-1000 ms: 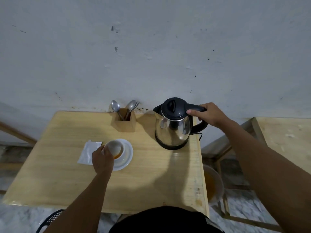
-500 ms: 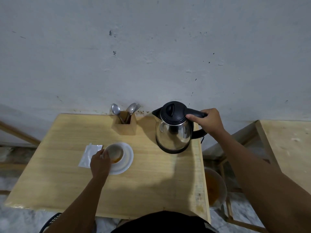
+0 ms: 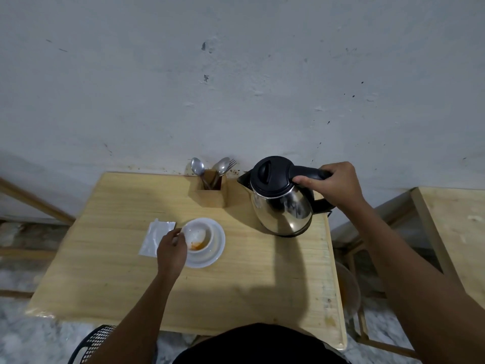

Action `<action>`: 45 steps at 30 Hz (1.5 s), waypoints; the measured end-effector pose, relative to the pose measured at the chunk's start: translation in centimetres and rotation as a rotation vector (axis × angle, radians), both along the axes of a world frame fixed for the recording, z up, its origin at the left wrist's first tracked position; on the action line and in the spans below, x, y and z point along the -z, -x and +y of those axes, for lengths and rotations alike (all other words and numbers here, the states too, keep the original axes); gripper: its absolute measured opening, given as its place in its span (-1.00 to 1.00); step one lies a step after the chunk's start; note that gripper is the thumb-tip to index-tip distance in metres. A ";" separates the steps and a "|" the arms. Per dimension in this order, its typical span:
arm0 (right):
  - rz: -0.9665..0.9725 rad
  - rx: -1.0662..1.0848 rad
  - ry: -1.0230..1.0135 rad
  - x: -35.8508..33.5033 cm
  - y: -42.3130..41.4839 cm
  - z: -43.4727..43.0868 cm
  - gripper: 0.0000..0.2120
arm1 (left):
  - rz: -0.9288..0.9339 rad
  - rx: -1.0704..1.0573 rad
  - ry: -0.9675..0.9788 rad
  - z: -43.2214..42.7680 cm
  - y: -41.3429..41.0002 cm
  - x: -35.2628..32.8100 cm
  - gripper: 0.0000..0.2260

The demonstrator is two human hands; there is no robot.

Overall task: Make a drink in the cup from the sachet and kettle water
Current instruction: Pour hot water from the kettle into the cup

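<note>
Standing against: a pale, scuffed wall, the wooden table fills the lower half of the head view.
Kettle: the steel kettle, black lid closed, is at the table's far right, spout toward the cutlery; whether its base has left the wood I cannot tell.
Right hand: the right hand is wrapped tight around the black handle.
Saucer: a white saucer lies left of centre, carrying the cup.
Cup: the white cup sits on it with orange powder or residue at the bottom, no water level visible.
Left hand: the left hand has its fingers curled against the cup's near-left rim, steadying it.
Sachet: the sachet lies flat on the table just left of the saucer, partly under the left hand, looking torn and spent.
Holder: a wooden cutlery holder with spoons and a fork stands near the wall, between cup and kettle.
Stage: judged, powder is in and pouring comes next.
Risk, scald: the steadying fingers sit right at the rim; a wide or fast stream could hit them.
Risk, clip: swinging the spout left could catch the holder.
Risk, spill: a small cup on a loose saucer may overflow or slide if nudged.
</note>
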State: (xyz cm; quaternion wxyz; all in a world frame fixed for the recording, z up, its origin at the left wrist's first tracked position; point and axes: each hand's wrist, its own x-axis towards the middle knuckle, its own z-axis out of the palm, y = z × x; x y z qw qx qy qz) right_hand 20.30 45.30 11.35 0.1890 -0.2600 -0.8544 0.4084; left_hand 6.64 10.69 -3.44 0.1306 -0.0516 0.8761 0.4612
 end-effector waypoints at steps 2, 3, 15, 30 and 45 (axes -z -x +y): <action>-0.033 -0.022 -0.003 -0.8 0.4 -1.0 -0.30 | -0.024 -0.004 -0.044 -0.4 0.1 -0.1 -0.78; -0.050 -0.032 -0.010 -1.0 0.6 -1.6 -0.28 | -0.038 0.003 -0.067 -0.7 0.3 0.0 -0.80; -0.340 -0.179 -0.248 -3.7 3.4 -8.8 -0.20 | -0.095 0.243 -0.183 -3.5 1.7 -0.3 -0.85; -0.605 -0.171 -0.437 -5.7 5.9 -13.4 -0.29 | -0.129 0.357 -0.180 -4.1 2.8 -0.2 -0.92; -0.665 -0.145 -0.484 -6.2 5.2 -13.7 -0.25 | -0.133 0.360 -0.210 -4.1 3.0 0.0 -0.94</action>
